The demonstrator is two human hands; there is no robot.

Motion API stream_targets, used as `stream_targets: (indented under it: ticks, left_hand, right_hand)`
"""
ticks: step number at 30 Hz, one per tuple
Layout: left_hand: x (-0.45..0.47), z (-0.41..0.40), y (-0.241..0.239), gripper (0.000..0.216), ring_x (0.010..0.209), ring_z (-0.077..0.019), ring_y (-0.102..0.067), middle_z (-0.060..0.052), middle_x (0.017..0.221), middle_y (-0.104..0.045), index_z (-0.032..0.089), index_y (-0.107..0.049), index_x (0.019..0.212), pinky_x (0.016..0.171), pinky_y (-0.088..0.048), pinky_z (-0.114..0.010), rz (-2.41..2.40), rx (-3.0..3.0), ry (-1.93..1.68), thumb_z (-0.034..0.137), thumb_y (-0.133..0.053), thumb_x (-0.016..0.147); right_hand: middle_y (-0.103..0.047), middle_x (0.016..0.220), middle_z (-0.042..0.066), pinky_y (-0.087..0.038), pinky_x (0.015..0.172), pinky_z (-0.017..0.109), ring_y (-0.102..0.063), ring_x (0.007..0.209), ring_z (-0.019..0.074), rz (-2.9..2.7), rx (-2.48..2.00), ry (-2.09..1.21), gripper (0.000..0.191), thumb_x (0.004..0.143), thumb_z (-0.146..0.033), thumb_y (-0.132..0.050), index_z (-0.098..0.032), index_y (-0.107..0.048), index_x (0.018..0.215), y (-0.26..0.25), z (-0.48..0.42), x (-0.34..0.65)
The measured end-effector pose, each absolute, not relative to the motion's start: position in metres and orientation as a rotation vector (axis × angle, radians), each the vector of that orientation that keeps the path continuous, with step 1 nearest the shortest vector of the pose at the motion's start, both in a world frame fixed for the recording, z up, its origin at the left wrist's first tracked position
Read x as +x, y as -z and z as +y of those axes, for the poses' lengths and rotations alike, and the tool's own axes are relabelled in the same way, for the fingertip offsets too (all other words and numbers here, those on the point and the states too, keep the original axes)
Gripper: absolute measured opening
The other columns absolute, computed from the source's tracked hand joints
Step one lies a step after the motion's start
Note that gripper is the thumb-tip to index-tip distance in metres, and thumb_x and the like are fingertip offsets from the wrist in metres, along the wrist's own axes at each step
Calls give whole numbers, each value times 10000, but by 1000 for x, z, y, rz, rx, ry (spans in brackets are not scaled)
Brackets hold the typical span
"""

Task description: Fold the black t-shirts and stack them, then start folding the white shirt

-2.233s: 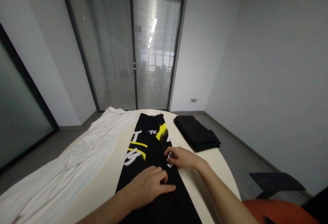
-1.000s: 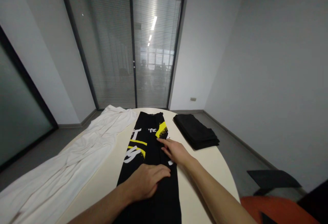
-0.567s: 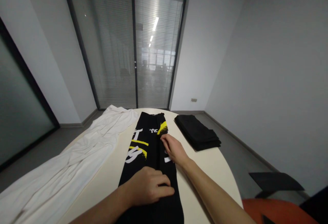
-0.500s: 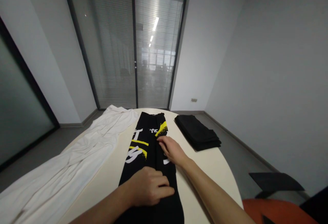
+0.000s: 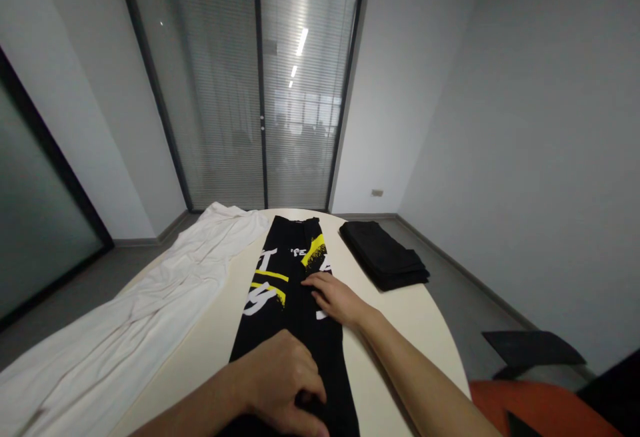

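Observation:
A black garment point(image 5: 290, 270) with white and yellow print lies folded into a long strip down the middle of the cream table point(image 5: 400, 320). My left hand point(image 5: 283, 384) rests on its near end with the fingers curled down into the cloth. My right hand point(image 5: 333, 296) lies flat farther up the strip, fingers stretched out and pressing on the fabric near its right edge.
A crumpled white sheet point(image 5: 150, 307) covers the table's left side. A stack of folded black clothes point(image 5: 384, 254) sits at the far right. An orange chair point(image 5: 540, 410) stands at the bottom right. Sliding glass doors with blinds point(image 5: 260, 90) are behind the table.
My right hand slid back and forth along the strip and now lies flat on it. My left hand has drawn nearer to me, its fingers curling into the cloth.

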State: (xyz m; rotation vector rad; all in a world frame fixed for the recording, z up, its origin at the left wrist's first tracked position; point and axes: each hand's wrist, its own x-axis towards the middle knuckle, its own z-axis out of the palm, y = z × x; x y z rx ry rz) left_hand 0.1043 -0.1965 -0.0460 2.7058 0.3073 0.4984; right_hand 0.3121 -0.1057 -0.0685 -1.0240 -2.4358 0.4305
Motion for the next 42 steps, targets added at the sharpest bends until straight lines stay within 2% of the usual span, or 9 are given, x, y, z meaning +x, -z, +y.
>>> stream_targets:
  ticks: [4, 9, 15, 20, 25, 28, 31, 35, 42]
  left_hand:
    - [104, -195, 53, 273, 618, -153, -673, 25, 677, -723, 235, -736, 895, 550, -422, -266, 254, 2679, -457, 465, -764, 751]
    - [103, -196, 51, 239, 716, -137, -658, 40, 818, -739, 243, -742, 904, 599, -442, -248, 201, 2698, -328, 214, -781, 670]
    - [115, -208, 35, 74, 813, -150, -628, 50, 793, -732, 248, -692, 808, 763, -431, -302, 130, 2725, -314, 237, -765, 800]
    - [119, -212, 38, 114, 688, -133, -630, 38, 756, -731, 223, -666, 778, 670, -465, -252, 106, 2630, -231, 130, -660, 844]
    - [111, -209, 35, 48, 664, -127, -659, 49, 705, -731, 238, -727, 882, 688, -489, -227, 291, 2513, -269, 246, -700, 844]
    - [103, -200, 29, 121, 681, -139, -654, 39, 691, -719, 248, -733, 881, 695, -476, -247, 583, 2598, -333, 350, -668, 882]
    - [93, -184, 28, 141, 802, -168, -663, 5, 849, -736, 245, -717, 979, 749, -485, -280, 918, 2640, -457, 293, -598, 919]
    - [87, -167, 43, 339, 1053, -217, -629, -52, 1180, -695, 247, -623, 1266, 936, -483, -358, 1116, 2605, -571, 277, -593, 930]
    - [90, -158, 67, 288, 1106, -224, -596, -53, 1214, -660, 295, -690, 1217, 982, -466, -392, 1097, 2585, -608, 279, -586, 949]
  right_hand:
    - [-617, 1280, 89, -435, 1068, 366, -554, 1207, 196, -2437, -1042, -411, 363, 932, -149, -498, -225, -601, 1272, 64, -104, 317]
    - [-660, 1109, 87, -444, 972, 334, -577, 1092, 210, -2385, -1283, -280, 239, 906, -195, -553, -211, -665, 1117, 56, -100, 330]
    - [-682, 1001, 99, -432, 852, 305, -609, 949, 213, -2158, -1699, -259, 251, 869, -274, -614, -168, -654, 1093, 56, -99, 333]
    - [-700, 895, 15, -433, 734, 265, -635, 806, 167, -2055, -1612, -420, 257, 886, -190, -558, -235, -640, 1124, 65, -96, 323]
    - [-686, 1051, 51, -452, 816, 276, -647, 914, 171, -2048, -1576, -316, 286, 915, -211, -526, -229, -626, 1182, 64, -97, 320]
    - [-686, 1076, 77, -448, 809, 289, -653, 947, 197, -2061, -1720, -251, 290, 906, -265, -553, -221, -634, 1181, 61, -101, 322]
    - [-710, 1021, 76, -442, 752, 292, -667, 909, 214, -2010, -1858, -274, 337, 886, -300, -585, -217, -604, 1213, 62, -102, 322]
    - [-720, 940, 46, -437, 746, 275, -672, 885, 196, -1989, -1795, -368, 325, 879, -229, -585, -226, -588, 1204, 66, -99, 321]
    - [-687, 1007, 40, -461, 805, 284, -648, 857, 169, -1965, -1580, -363, 283, 883, -209, -560, -228, -613, 1161, 64, -101, 318]
